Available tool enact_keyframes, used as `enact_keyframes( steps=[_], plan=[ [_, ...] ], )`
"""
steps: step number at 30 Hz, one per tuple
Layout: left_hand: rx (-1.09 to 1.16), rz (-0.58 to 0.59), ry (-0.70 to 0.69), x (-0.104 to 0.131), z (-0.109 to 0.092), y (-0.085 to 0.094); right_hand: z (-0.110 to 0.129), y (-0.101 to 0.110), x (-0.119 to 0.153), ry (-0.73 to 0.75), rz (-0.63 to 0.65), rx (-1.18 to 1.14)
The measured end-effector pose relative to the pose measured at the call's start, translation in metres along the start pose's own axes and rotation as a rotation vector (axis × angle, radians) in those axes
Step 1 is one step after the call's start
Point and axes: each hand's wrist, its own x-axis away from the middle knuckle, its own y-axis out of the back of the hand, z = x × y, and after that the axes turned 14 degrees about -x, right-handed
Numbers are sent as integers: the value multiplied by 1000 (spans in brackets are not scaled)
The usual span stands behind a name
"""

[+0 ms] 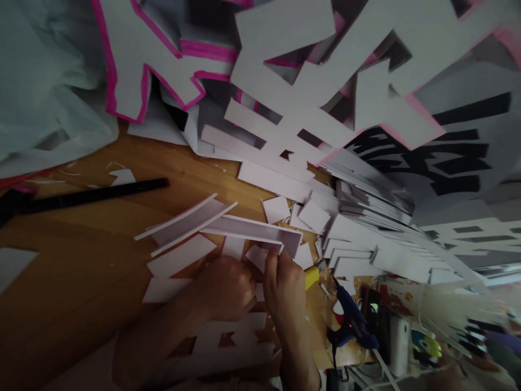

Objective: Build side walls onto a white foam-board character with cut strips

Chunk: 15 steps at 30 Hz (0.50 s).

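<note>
My left hand [234,288] is closed in a fist above the wooden table, and whatever it may hold is hidden. Close beside it, my right hand [287,282] is closed too, thumb and fingers pressed together. Its fingertips are at the near edge of a white board channel [244,228]; I cannot tell whether they grip it. A small white board piece with a pink edge [256,256] shows between the hands. Left of the channel lies another channel [185,225], with flat white strips [183,256] in front. Below my hands is a white cut-out shape [228,339].
Large white cut-out letters with pink edges [277,98] stand at the back. Stacked white boards [374,233] are at right. A yellow-handled cutter [312,276] and a blue glue gun [350,320] lie right of my hands. A black bar [97,194] lies at left.
</note>
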Motion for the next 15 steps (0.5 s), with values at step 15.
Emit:
enact_keyframes(
  steps=[15],
  plan=[
    [42, -15, 7, 0, -1, 0, 7, 9, -5, -119, 137, 21]
  ],
)
